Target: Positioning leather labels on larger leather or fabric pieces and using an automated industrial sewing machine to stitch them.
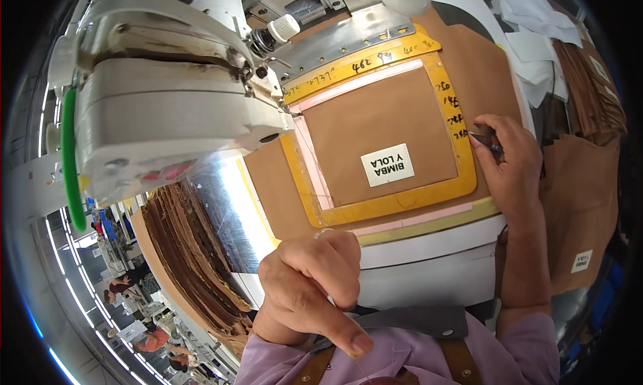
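A: Where is the brown cloth (378, 117)?

B: It lies flat under the yellow frame (385, 209), next to the sewing machine (174, 110). A white label (388, 165) shows in the low part of the frame's opening.

A: What are the 2 hands doing?

B: The right hand (512, 157) is just beside the frame's right edge. Its grip is closed around a dark pointed tool (494, 144), maybe little snips. The left hand (311, 278) is up near the chest, with its fingers curled in. A thin thread (362, 369) shows by its thumb, but I can't tell if that grip pinches it.

A: How can this go well?

B: I would keep the tool's point off the cloth, because 1 poke could make a hole. I would not bump the frame, so the cloth stays smooth. I would keep the thread away from the machine, or it might tangle.
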`<action>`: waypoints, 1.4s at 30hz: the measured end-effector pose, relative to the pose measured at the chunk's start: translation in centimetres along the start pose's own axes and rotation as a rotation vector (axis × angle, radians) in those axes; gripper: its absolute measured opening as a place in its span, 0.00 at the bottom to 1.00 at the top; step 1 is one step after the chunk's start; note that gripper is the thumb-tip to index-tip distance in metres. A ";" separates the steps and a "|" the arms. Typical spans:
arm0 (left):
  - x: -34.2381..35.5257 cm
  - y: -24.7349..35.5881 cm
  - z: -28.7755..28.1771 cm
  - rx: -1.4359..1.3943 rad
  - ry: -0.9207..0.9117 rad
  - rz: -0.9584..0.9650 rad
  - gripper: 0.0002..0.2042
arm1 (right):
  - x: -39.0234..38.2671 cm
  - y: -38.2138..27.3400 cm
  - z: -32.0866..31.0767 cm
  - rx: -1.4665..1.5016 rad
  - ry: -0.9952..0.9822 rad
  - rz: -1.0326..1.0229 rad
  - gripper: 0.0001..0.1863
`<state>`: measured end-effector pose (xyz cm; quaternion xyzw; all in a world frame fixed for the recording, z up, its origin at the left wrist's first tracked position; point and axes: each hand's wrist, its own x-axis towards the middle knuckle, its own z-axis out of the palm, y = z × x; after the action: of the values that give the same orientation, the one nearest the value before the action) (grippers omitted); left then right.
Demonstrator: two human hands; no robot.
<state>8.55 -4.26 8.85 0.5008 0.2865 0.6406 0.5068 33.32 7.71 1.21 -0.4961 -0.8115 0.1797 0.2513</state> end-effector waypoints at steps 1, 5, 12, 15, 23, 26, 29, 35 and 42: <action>0.2 -0.4 0.1 -0.038 -0.013 0.015 0.05 | -0.1 0.1 0.0 0.007 -0.005 0.007 0.14; 0.8 -0.9 -0.1 -0.044 -0.061 0.028 0.06 | 0.0 0.1 0.3 0.031 -0.006 0.033 0.17; 0.9 -0.4 -0.8 0.005 -0.153 -0.111 0.09 | 0.1 -0.1 0.4 0.045 -0.019 0.051 0.17; -0.3 -1.5 0.8 0.194 0.260 0.035 0.09 | 0.1 0.0 0.5 0.044 -0.007 0.038 0.17; 0.0 -5.9 -5.3 1.065 0.707 -0.140 0.05 | -0.3 -0.2 0.6 0.032 -0.006 0.097 0.18; 0.7 -6.2 -5.5 1.488 0.655 -0.072 0.06 | -0.3 0.2 0.6 0.008 0.061 0.050 0.21; 1.5 -6.7 -5.6 1.757 0.633 -0.018 0.05 | -0.2 0.5 0.7 -0.020 0.086 0.005 0.24; 0.5 -6.8 -4.6 1.755 0.705 -0.069 0.03 | -0.1 -1.8 -0.1 -0.076 0.263 -0.236 0.18; 0.9 -6.5 -4.8 1.898 0.663 0.001 0.02 | 3.8 -9.1 6.3 0.774 -0.211 -0.051 0.12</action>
<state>6.46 -0.62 1.84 0.4939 0.8051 0.2544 -0.2077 21.68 6.86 1.94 -0.3234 -0.7171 0.5158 0.3394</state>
